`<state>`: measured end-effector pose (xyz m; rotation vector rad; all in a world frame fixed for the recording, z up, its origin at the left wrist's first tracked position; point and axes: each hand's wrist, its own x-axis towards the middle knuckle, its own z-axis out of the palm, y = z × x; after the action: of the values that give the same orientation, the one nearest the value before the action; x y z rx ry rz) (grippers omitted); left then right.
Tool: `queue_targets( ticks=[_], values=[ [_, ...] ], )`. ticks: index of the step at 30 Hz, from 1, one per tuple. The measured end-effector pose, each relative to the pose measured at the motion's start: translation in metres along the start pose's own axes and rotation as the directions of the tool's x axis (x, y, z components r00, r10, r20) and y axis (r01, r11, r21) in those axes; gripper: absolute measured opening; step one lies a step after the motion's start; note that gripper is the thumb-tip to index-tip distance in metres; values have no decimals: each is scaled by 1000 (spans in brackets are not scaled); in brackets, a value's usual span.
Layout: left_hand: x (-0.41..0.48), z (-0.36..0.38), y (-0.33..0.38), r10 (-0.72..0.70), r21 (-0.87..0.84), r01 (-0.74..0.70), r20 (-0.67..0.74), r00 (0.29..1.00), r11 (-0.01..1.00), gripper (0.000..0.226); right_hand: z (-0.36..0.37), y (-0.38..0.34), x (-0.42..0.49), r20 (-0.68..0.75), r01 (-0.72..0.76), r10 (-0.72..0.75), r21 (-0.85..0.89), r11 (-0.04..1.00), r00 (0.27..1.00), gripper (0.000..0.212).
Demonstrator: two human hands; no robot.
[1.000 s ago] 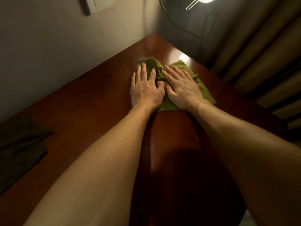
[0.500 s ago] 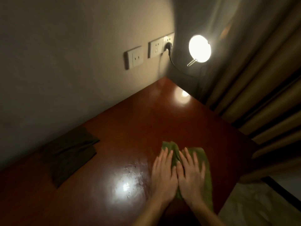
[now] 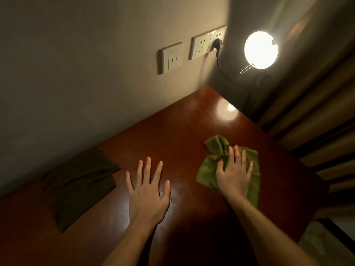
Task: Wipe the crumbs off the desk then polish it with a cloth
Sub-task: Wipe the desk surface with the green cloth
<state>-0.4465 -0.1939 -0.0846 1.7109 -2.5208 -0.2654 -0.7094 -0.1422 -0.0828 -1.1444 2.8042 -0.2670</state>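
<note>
The glossy red-brown desk (image 3: 172,135) fills the lower half of the head view. A green cloth (image 3: 208,169) with zigzag edges lies crumpled on the desk's right part. My right hand (image 3: 235,177) presses on it, palm down with straight fingers, and a bunched fold rises by the thumb. My left hand (image 3: 148,192) lies flat on the bare wood with fingers spread, a hand's width left of the cloth and not touching it. No crumbs can be made out on the dim surface.
A folded dark cloth (image 3: 76,185) lies at the desk's left by the wall. A round lit lamp (image 3: 260,49) hangs beyond the far corner, its cord plugged into wall sockets (image 3: 204,46). Curtains (image 3: 317,116) run along the desk's right edge.
Both hands were pressing the green cloth side by side. My left hand has come off it and moved left onto bare wood, while the right hand stays on the cloth.
</note>
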Motion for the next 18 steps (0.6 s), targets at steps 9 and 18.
queue_targets(
  ticks=[9, 18],
  values=[
    [12, 25, -9, 63, 88, -55, -82, 995, 995, 69, 7, -81, 204, 124, 182, -175, -46, 982, 977, 69],
    [5, 7, -7, 59, 30, -61, 41, 997, 998, 74, 18, -144, 189, 208, 660, -644, -12, 751, 736, 70]
  ],
)
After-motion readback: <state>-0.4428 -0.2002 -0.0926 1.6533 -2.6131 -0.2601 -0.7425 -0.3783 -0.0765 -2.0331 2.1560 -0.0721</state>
